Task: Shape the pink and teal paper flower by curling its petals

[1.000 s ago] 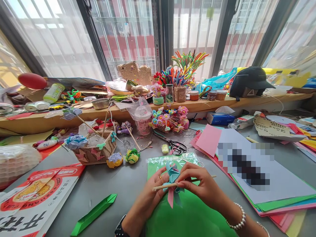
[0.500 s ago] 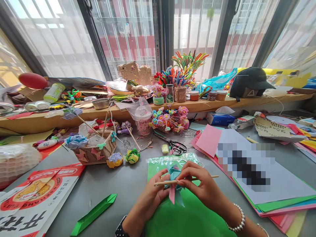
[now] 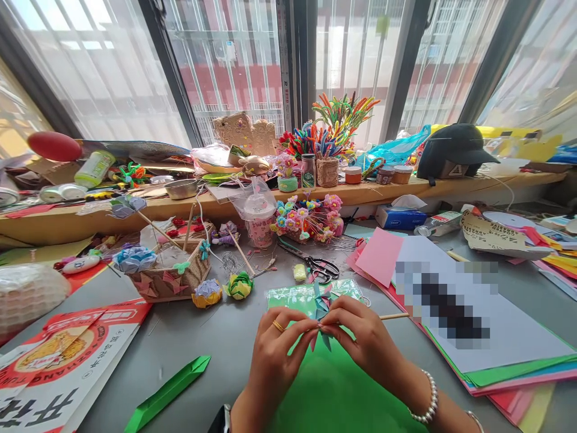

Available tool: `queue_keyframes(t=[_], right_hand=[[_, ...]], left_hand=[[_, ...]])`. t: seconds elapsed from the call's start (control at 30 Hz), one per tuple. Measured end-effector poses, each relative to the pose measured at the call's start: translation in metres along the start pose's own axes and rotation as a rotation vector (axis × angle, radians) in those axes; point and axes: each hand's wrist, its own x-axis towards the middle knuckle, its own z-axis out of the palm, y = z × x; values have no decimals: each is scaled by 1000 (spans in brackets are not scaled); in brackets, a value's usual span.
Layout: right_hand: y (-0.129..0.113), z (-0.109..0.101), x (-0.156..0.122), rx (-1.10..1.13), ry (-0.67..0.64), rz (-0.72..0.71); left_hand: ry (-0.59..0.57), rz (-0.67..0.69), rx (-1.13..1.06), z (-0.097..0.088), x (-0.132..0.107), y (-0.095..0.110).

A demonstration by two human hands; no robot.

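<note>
A folded blue paper flower (image 3: pixel 321 299) with a pink piece is between my two hands, above a green sheet (image 3: pixel 333 391). My left hand (image 3: pixel 278 340), with a ring on one finger, pinches at the flower's near side. My right hand (image 3: pixel 360 337) is closed too, its fingertips meeting the left ones at the same spot. From behind the right hand, a thin wooden stick (image 3: pixel 394 316) juts out to the right; its other part is hidden. Fingers cover what exactly is pinched at the middle.
Black-handled scissors (image 3: pixel 322 269) lie behind the green sheet. A folded green paper strip (image 3: pixel 169 394) is at the front left. To the right sits a stack of coloured paper (image 3: pixel 518 328). A cardboard box of paper flowers (image 3: pixel 169 279) stands at the left, near pipe-cleaner flowers (image 3: pixel 309 216).
My left hand has turned over, back now facing up, and its fingertips have come to meet the right ones. The stick's left end no longer shows, and its right end reaches farther right.
</note>
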Motion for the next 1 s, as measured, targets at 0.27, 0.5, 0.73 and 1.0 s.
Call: queue_keyframes(t=[0.27,0.5,0.73,1.0], right_hand=[[1,3,-1,-75,8,-38],[0,1,1,-57,-39,10],[0,-2,2,-19,-84,65],[-1,0,-1,49,-68,170]], left_hand=[[54,91,166,5,0,0],[39,146,251,4,-1,2],[39,150,274,5,-3,-1],[25,196,307,6,-5,2]])
